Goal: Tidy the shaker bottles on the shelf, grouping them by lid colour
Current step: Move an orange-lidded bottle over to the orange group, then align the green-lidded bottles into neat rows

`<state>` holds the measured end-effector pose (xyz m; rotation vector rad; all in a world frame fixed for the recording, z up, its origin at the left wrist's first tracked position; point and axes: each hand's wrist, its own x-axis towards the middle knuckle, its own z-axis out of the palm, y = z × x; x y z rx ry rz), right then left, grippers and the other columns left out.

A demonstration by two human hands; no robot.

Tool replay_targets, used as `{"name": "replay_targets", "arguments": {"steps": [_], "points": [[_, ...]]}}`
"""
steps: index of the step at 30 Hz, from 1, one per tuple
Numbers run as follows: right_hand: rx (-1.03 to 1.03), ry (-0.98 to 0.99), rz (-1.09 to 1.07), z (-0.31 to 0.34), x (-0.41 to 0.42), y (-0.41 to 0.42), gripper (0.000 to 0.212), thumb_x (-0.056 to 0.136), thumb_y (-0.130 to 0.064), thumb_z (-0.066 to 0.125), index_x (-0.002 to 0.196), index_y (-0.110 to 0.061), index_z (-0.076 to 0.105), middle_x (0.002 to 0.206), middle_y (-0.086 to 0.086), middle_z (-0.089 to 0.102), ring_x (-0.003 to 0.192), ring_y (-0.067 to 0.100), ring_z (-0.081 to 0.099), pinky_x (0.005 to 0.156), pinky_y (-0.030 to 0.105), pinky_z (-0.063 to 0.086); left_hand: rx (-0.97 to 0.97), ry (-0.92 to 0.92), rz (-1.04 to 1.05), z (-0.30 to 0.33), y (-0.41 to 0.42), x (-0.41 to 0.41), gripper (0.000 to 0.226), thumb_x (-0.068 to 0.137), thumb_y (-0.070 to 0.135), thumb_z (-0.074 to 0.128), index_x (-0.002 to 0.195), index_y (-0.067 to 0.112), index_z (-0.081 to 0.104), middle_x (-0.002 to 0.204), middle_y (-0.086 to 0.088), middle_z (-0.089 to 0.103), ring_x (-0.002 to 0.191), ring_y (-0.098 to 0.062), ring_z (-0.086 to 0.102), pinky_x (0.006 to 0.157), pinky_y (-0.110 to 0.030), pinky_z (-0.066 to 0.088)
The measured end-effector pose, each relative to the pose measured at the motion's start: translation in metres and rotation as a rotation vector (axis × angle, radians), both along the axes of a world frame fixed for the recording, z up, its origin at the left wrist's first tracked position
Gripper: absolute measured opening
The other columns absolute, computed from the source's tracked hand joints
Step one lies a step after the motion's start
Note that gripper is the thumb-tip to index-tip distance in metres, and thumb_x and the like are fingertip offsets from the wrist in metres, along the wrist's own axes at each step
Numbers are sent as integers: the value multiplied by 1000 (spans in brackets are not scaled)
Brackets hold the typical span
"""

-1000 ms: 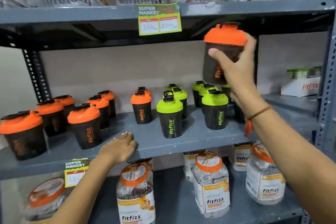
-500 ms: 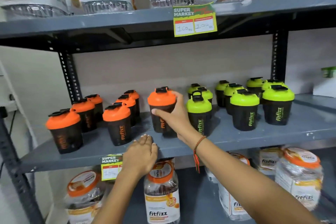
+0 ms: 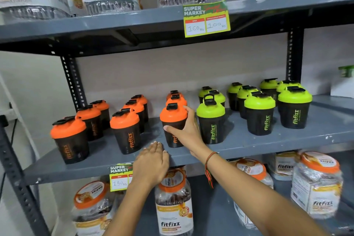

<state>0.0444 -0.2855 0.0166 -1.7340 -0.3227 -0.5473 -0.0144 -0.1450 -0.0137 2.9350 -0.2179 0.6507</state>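
While upright, orange-lidded shaker (image 3: 173, 119) within right fingers (image 3: 188, 113).

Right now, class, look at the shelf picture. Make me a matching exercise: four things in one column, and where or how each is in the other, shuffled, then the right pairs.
Things
1. right hand
2. left hand
3. green-lidded shaker with the raised loop
4. price tag reading 160 and 100

States
A. fixed to the upper shelf's edge
B. resting flat on the middle shelf's front edge
C. wrapped around an orange-lidded shaker
D. standing just right of the held shaker

Pairs: 1-C, 2-B, 3-D, 4-A
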Motion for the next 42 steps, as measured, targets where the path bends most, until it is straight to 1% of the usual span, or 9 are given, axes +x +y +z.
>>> {"name": "replay_targets", "arguments": {"steps": [6,9,11,13,16,20,25,32,42], "points": [[-119,-90,-38,-3,-29,-6,107,78,-38,82,159,-26,12,159,2,27,147,21,28,119,47,30,-34,-38,0,-3,2,3,56,100,37,22,146,9,35,154,-10,36,142,-19,32,117,-32,21],[-166,-159,-76,-15,-54,-12,91,84,-37,76,156,-32,22,158,-6,28,146,13,28,119,43,30,-78,-96,-11,-6,2,0,50,100,33,26,138,9,48,145,-12,49,135,-24,43,114,-35,27],[-140,-231,-83,-20,-70,-22,74,86,-35,72,150,-35,36,151,-15,34,143,9,34,117,44,36,-269,-214,-24,-7,3,-7,44,99,35,29,118,14,63,118,-12,67,111,-28,60,93,-40,46],[-100,-331,-143,-16,-82,-39,59,87,-31,71,141,-32,49,142,-20,42,136,7,43,111,44,43,-572,-384,-91,-5,-4,-20,41,97,39,36,102,18,71,91,1,72,84,-20,66,69,-35,50],[-47,-472,-335,-2,-89,-77,46,88,-26,70,132,-24,57,132,-12,51,127,11,51,105,41,46,-726,-515,-328,2,-38,-42,31,90,38,52,107,22,74,101,13,70,94,-2,65,80,-9,46],[4,-397,-558,9,-82,-142,73,87,-26,75,150,-21,37,153,0,41,142,17,38,116,37,33,-683,-260,-463,5,-98,-45,62,85,38,65,142,27,44,138,17,44,127,5,41,103,-10,29],[-153,-21,-540,-1,-50,-223,116,80,-43,81,162,-14,4,168,8,15,154,26,15,122,46,19,-660,-10,-266,15,-135,-10,109,79,49,68,153,20,-7,160,-2,20,140,-26,35,108,-37,33],[-391,105,-400,-1,-17,-271,120,70,-61,81,159,-17,13,152,10,49,135,34,52,103,44,45,-960,151,-88,31,-143,38,114,46,55,79,145,22,33,127,-3,62,119,-24,58,104,-44,44],[-432,58,-327,-2,-13,-290,82,68,-55,84,126,-17,41,125,9,67,115,36,63,90,47,53,-920,13,-38,26,-191,38,84,51,58,84,123,25,55,116,4,69,107,-14,63,94,-38,50]]}}
